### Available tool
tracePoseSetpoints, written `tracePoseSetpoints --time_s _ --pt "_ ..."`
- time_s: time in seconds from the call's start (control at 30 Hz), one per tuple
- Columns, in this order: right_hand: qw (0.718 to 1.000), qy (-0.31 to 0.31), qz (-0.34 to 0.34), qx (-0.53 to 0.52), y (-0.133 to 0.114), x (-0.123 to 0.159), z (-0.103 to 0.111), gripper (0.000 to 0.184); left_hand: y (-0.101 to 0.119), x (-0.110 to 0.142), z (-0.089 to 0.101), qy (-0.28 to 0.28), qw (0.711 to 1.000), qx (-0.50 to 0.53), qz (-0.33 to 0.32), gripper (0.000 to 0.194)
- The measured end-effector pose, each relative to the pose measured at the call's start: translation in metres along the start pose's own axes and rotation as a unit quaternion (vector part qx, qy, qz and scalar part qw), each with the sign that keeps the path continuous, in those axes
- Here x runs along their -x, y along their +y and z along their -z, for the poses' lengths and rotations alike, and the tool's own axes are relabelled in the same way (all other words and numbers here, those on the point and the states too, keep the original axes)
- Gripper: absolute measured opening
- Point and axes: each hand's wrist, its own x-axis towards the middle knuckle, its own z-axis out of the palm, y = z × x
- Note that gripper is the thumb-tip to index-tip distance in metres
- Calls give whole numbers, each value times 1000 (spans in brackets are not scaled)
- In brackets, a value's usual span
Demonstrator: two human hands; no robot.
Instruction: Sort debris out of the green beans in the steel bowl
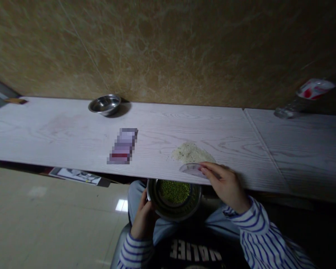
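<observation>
Just below the table's front edge, my left hand (146, 216) grips the left side of a steel bowl (174, 216) held over my lap. Green mung beans (174, 191) lie in its bottom. My right hand (226, 185) pinches a clear, half-round plastic protractor (190, 170) between thumb and fingers, close to the tabletop at the front edge. Right behind the protractor is a loose heap of white rice (196, 152) with some green bits mixed in. The protractor's right end is hidden by my fingers.
A second steel bowl (105, 105) stands at the back left by the wall. A phone-like blurred rectangle (123, 145) lies left of the rice. At the back right a clear plastic bottle (305, 98) with a red and white label stands on the pale wooden table (58, 138).
</observation>
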Motion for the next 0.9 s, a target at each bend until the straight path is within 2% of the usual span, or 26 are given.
tracePoseSetpoints --time_s 0.07,0.17,0.3,0.5,0.7,0.9 --pt "1000 20 -14 16 11 4 12 19 -3 -1 -2 3 1000 -7 10 77" --pt "1000 13 1 27 16 5 19 19 -6 -2 -5 1 1000 -7 19 72" --pt "999 -8 34 42 11 -1 13 19 -9 -2 -9 -7 1000 -3 25 71" --pt "997 26 38 65 13 -17 4 20 -9 -1 -11 1 999 -6 35 80" --pt "998 54 -9 26 26 -20 6 20 -9 -1 -13 -10 999 -20 38 80" --pt "995 84 -50 8 37 -15 15 22 -12 1 -17 5 999 -15 32 73"
